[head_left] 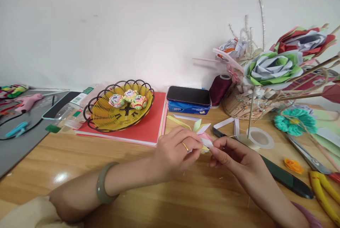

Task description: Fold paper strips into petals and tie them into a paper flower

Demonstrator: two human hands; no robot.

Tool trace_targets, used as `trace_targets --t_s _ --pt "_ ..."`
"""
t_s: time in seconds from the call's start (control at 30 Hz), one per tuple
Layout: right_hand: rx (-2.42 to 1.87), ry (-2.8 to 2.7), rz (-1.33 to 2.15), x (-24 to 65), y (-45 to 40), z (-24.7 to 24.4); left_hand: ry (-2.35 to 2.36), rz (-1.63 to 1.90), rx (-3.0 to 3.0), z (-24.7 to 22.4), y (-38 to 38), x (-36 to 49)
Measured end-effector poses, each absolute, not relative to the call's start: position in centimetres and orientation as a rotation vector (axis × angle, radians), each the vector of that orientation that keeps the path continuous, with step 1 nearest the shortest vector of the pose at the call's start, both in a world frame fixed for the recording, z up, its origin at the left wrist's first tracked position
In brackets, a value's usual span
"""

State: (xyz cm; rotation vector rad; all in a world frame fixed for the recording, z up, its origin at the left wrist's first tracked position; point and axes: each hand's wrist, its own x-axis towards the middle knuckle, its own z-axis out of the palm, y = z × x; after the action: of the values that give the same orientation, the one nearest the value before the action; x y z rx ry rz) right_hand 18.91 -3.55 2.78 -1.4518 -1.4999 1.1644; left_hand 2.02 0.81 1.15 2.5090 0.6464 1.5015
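Folded paper strips [205, 142] in white, yellow, green and pink form a small star-like piece between both hands, above the wooden table. My left hand [176, 152], with a gold ring and a green bangle at the wrist, pinches the piece from the left; its fingers cover part of it. From the right, my right hand [236, 155] pinches the tip of a white strip with thumb and forefinger. Loose ends of yellow strip [178, 121] stick out behind my left hand.
Behind stand a yellow basket [119, 118] of paper flowers on red paper [132, 135] and a phone [188, 95] on a blue pack. Tape [261, 137], scissors [309, 159], yellow-handled pliers [322, 192] and a flower arrangement [273, 67] lie right; a glue gun [28, 102], far left.
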Motion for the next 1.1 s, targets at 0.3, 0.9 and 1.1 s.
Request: trace_targets --t_s 0.3,0.9,1.1 --pt "-1.393 -1.485 1.127 19.2 -3.4 2.1 0.814 1.224 1.951 0.9 0.5 2.2" --pt "-1.185 -1.348 1.283 19.5 -3.8 1.2 0.806 1.153 1.631 1.3 0.2 2.4" --pt "-1.314 -1.416 1.225 19.6 -3.3 1.2 0.800 1.121 1.448 1.4 0.4 2.6"
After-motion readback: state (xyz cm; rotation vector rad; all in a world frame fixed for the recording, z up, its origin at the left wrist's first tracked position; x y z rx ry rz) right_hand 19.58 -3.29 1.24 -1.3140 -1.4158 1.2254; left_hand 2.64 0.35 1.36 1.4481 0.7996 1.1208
